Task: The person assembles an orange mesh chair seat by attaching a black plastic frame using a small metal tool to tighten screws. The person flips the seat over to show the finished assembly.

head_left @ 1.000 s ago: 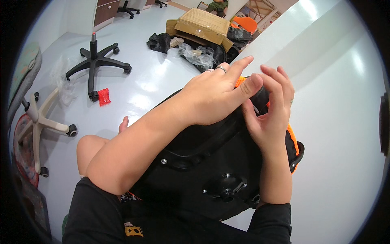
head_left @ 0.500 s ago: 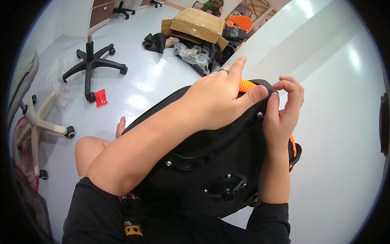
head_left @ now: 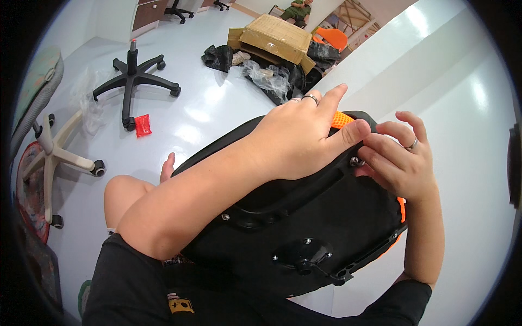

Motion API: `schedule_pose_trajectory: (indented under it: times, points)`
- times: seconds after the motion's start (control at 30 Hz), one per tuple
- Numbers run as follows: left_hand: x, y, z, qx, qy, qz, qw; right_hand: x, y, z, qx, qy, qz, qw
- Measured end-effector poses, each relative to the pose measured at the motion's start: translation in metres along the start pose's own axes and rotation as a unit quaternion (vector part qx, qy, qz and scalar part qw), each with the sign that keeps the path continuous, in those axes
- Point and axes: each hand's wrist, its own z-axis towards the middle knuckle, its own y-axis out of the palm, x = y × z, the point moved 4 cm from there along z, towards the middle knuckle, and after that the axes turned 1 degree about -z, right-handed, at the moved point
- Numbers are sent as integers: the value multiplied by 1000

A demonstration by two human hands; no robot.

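Note:
A black plastic chair back (head_left: 261, 233) with orange mesh (head_left: 341, 119) along its edge rests tilted across my lap. My left hand (head_left: 299, 138) reaches over its far rim, thumb along the near side and index finger stretched out; the other fingertips are hidden behind the rim. By the upper right corner, my right hand (head_left: 399, 163) has its fingers bent round a silver screw (head_left: 355, 161), which shows between fingertips and thumb. Another screw (head_left: 225, 217) sits in the left part of the panel. Lower down is a round black fitting (head_left: 304, 258) held by several screws.
A black five-legged chair base (head_left: 132, 81) stands on the floor at left, beside a red packet (head_left: 142, 125). A pale chair base (head_left: 54, 155) is at far left. Behind are an open cardboard box (head_left: 277, 35), plastic wrap (head_left: 263, 79), an orange chair (head_left: 333, 38) and a seated person (head_left: 296, 12).
My right hand has turned and shifted right, its fingers now bent at the corner screw. My left hand keeps its place on the rim. The view has shifted slightly.

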Motion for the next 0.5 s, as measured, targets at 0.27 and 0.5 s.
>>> schedule_pose_trajectory:
  times: [0.27,0.5]
  points:
    - [-2,-1,-4,10,11,9,1000,-13,6,-9,-5,57,-123,991]
    - [-7,0,-3,4,-7,4,1000,-32,21,-24,68,247,-102,961]
